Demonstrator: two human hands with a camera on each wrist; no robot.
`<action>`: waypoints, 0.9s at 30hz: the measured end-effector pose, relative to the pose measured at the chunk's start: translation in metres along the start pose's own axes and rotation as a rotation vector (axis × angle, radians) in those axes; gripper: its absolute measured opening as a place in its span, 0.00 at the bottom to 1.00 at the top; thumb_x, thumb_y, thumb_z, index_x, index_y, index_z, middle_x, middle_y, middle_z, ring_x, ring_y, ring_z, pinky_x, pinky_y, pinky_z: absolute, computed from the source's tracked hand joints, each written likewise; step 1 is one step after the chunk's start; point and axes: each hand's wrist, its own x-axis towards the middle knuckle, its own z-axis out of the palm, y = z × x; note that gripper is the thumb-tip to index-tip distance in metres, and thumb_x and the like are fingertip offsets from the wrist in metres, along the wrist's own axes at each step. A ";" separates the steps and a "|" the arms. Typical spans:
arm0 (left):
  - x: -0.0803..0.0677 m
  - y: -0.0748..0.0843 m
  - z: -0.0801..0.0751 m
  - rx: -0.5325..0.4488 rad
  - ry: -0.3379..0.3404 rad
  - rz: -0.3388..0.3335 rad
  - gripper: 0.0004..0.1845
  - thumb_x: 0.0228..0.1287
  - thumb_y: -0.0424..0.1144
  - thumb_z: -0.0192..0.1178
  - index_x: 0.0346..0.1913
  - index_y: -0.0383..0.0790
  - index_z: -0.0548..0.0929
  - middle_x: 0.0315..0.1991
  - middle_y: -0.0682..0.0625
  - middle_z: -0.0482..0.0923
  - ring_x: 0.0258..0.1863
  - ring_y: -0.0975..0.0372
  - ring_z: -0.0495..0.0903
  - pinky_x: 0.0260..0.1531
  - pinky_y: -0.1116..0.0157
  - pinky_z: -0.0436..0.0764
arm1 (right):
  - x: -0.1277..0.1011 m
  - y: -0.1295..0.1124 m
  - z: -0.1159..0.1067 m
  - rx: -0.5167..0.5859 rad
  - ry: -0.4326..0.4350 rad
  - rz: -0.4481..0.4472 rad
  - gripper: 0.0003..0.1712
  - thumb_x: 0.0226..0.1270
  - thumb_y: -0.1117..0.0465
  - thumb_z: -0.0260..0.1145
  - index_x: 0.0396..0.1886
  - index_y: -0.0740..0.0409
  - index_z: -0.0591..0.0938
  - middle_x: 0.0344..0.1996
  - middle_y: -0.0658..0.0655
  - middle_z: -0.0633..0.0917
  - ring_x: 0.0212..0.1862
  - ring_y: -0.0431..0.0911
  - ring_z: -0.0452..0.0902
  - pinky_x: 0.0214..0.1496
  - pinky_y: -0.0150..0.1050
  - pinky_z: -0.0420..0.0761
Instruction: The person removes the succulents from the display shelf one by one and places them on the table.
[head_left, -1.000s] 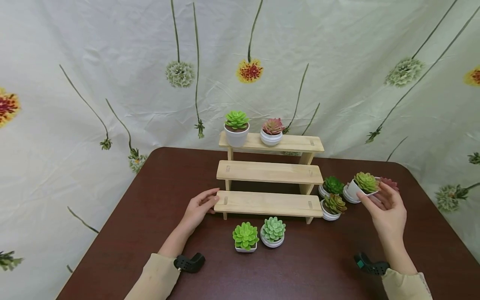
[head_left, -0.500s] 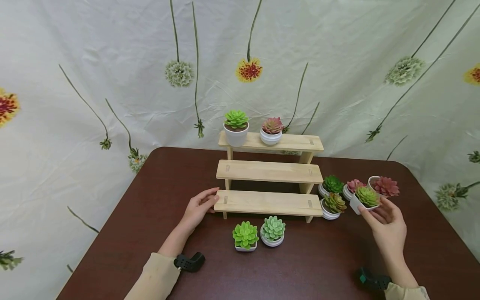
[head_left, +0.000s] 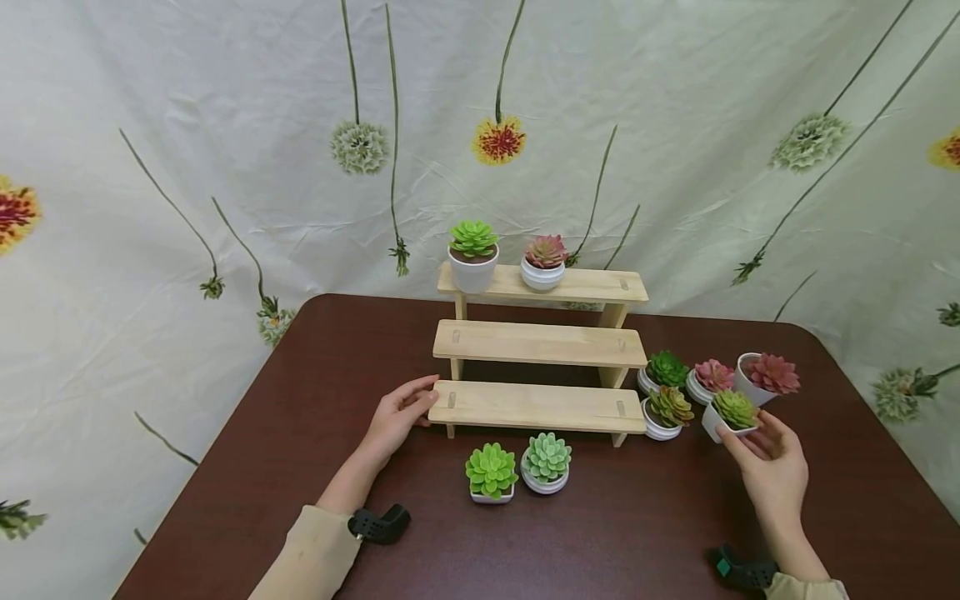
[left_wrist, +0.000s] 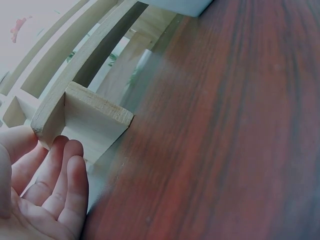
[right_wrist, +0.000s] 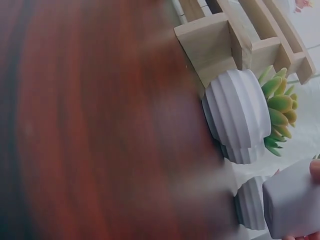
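Observation:
My right hand (head_left: 776,475) holds a green succulent (head_left: 735,410) in a square white pot (right_wrist: 292,200) between thumb and fingers, at the right side of the table. My left hand (head_left: 397,414) grips the left end of the lowest board of a three-step wooden plant stand (head_left: 536,406). In the left wrist view, its fingers (left_wrist: 52,185) curl beneath the board's corner. Two pots stand on the top board: a bright green succulent (head_left: 472,250) and a pink one (head_left: 544,262). The middle and bottom boards are bare.
Right of the stand sit a dark green succulent (head_left: 666,371), an olive-brown one (head_left: 667,412), a pink one (head_left: 711,381) and a red one (head_left: 765,377). In front are a bright green succulent (head_left: 491,472) and a pale green one (head_left: 546,462). A floral cloth (head_left: 675,125) hangs behind.
My right hand has moved down and toward me with the square-potted succulent, uncovering the pink and red succulents behind it. My left hand has stayed at the stand.

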 end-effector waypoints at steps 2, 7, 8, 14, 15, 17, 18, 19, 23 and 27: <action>0.000 0.002 0.000 -0.002 -0.002 -0.015 0.22 0.66 0.42 0.58 0.61 0.37 0.75 0.42 0.44 0.79 0.30 0.62 0.76 0.32 0.65 0.80 | 0.000 0.002 0.000 0.002 0.005 0.007 0.40 0.55 0.56 0.72 0.65 0.64 0.66 0.52 0.59 0.73 0.35 0.24 0.69 0.34 0.14 0.71; -0.003 0.011 -0.001 -0.017 -0.020 -0.034 0.22 0.67 0.37 0.57 0.62 0.34 0.73 0.44 0.41 0.79 0.31 0.60 0.76 0.33 0.64 0.80 | 0.002 0.008 0.002 0.019 0.020 0.025 0.40 0.55 0.58 0.73 0.65 0.65 0.67 0.49 0.55 0.73 0.35 0.25 0.69 0.34 0.14 0.71; -0.003 0.012 -0.002 -0.018 -0.022 -0.033 0.22 0.68 0.36 0.56 0.62 0.33 0.73 0.44 0.40 0.79 0.31 0.60 0.75 0.33 0.63 0.80 | 0.003 0.009 0.002 0.024 0.023 0.031 0.40 0.54 0.58 0.73 0.65 0.65 0.67 0.49 0.54 0.73 0.36 0.25 0.69 0.34 0.14 0.71; -0.001 0.007 -0.001 -0.010 -0.018 -0.030 0.22 0.67 0.39 0.57 0.62 0.36 0.74 0.44 0.41 0.79 0.32 0.61 0.76 0.33 0.65 0.80 | 0.003 0.014 0.003 0.031 0.013 0.059 0.41 0.54 0.61 0.73 0.65 0.65 0.66 0.50 0.54 0.72 0.37 0.27 0.68 0.33 0.14 0.71; -0.001 0.005 0.000 -0.007 -0.016 -0.029 0.22 0.67 0.41 0.58 0.62 0.37 0.74 0.44 0.41 0.79 0.33 0.61 0.76 0.33 0.65 0.80 | 0.003 0.014 0.004 0.028 0.011 0.062 0.40 0.54 0.61 0.73 0.65 0.65 0.66 0.50 0.55 0.72 0.38 0.27 0.68 0.34 0.14 0.71; 0.000 0.003 0.000 0.004 -0.010 -0.024 0.22 0.66 0.43 0.58 0.61 0.39 0.75 0.44 0.42 0.79 0.33 0.61 0.76 0.33 0.65 0.80 | 0.003 0.015 0.004 0.024 0.008 0.068 0.40 0.55 0.61 0.73 0.65 0.66 0.66 0.51 0.56 0.72 0.38 0.28 0.68 0.34 0.14 0.70; 0.000 0.002 0.001 0.007 -0.007 -0.020 0.22 0.66 0.44 0.58 0.61 0.40 0.75 0.44 0.42 0.79 0.33 0.61 0.76 0.33 0.65 0.80 | 0.003 0.016 0.004 0.021 0.009 0.070 0.40 0.55 0.62 0.73 0.65 0.66 0.66 0.52 0.57 0.72 0.39 0.29 0.68 0.34 0.14 0.70; 0.000 0.001 0.001 0.009 -0.005 -0.015 0.23 0.66 0.44 0.59 0.61 0.40 0.75 0.44 0.42 0.79 0.33 0.61 0.76 0.33 0.65 0.80 | 0.003 0.016 0.004 0.018 0.009 0.069 0.39 0.55 0.62 0.73 0.65 0.66 0.66 0.52 0.57 0.71 0.39 0.29 0.68 0.34 0.14 0.70; -0.001 0.001 0.001 0.017 -0.003 -0.005 0.23 0.66 0.46 0.58 0.61 0.41 0.75 0.44 0.43 0.79 0.33 0.59 0.77 0.33 0.64 0.80 | 0.001 0.014 0.004 -0.004 0.016 0.060 0.40 0.54 0.60 0.73 0.64 0.65 0.66 0.53 0.59 0.72 0.41 0.32 0.69 0.34 0.14 0.69; -0.001 0.000 0.000 0.020 -0.001 -0.002 0.24 0.66 0.46 0.58 0.62 0.41 0.75 0.44 0.43 0.79 0.34 0.59 0.76 0.33 0.64 0.80 | -0.002 0.010 0.005 -0.032 0.034 0.038 0.42 0.53 0.56 0.74 0.65 0.62 0.67 0.53 0.58 0.73 0.46 0.36 0.71 0.41 0.16 0.71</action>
